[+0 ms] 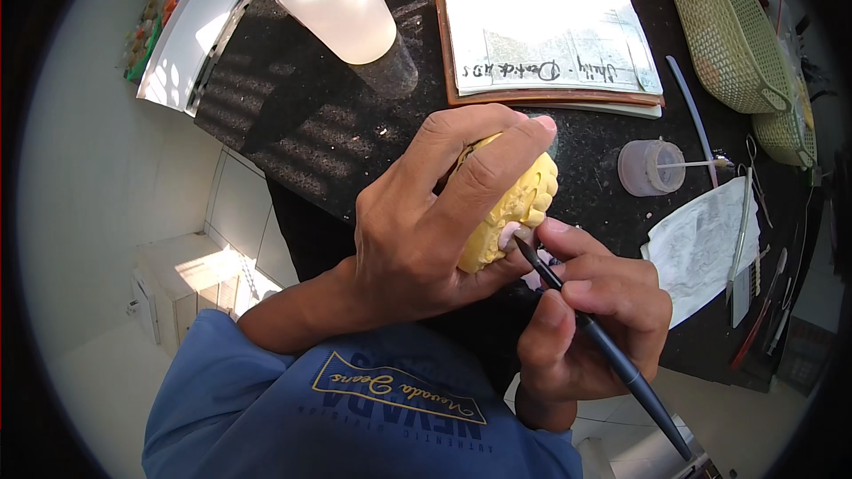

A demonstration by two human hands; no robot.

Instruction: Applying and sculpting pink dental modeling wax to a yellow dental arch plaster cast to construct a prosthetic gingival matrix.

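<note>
My left hand [426, 213] is wrapped round a yellow dental cast [524, 191] with moulded teeth along its right side. On the cast's lower part sits a patch of pale pink material [509, 234]. Between the thumb and fingers of my right hand [595, 319] is a dark, slim brush [621, 364], held like a pen. Its dark pointed tip touches or nearly touches the pink patch. The brush's handle slopes down to the right. My left palm and fingers hide much of the cast's left side.
Beyond my hands, a book topped with papers [550, 44] lies on the black speckled table [311, 151]. A white bottle [342, 9] stands at the far left. Rightward are a small jar [643, 168] holding a thin stick, a white cloth [701, 239], metal tools [742, 231] and a plastic basket [732, 35].
</note>
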